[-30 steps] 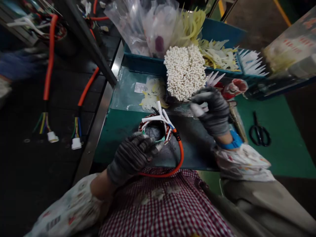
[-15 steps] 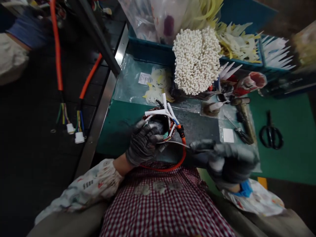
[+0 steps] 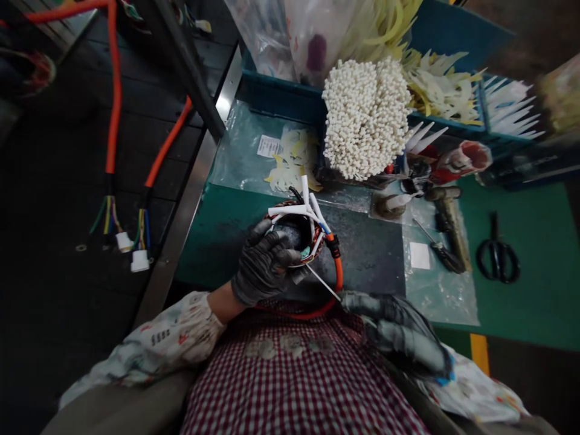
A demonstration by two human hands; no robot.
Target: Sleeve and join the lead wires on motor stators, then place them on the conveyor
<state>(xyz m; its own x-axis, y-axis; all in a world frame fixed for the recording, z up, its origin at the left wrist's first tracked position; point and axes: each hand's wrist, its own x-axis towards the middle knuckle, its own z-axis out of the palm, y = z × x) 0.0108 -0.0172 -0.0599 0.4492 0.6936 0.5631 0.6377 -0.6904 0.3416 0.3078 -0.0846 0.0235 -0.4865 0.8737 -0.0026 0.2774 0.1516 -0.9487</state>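
My left hand (image 3: 265, 263), in a dark grey glove, is closed on the lower left rim of a round wound coil (image 3: 319, 244). White sleeves (image 3: 287, 210) stick out from the coil's top, and an orange cable (image 3: 339, 272) leaves its right side and curves below. A thin white cord (image 3: 322, 282) runs from the coil's lower edge to the fingertips of my right hand (image 3: 394, 323), also gloved. Those fingers are pinched on the cord's end, right of the orange cable.
A bundle of white sticks (image 3: 367, 118) stands behind the coil. Right of it lie a hammer (image 3: 451, 226), a screwdriver (image 3: 441, 251) and black scissors (image 3: 497, 257). Orange cables (image 3: 114, 103) with white connectors hang at the left, beyond the metal edge (image 3: 181, 223).
My right hand has moved down and slightly left, and the cord now slants downward. The coil and my left hand stay nearly in place. A person's gloved hand at the far left has gone from view.
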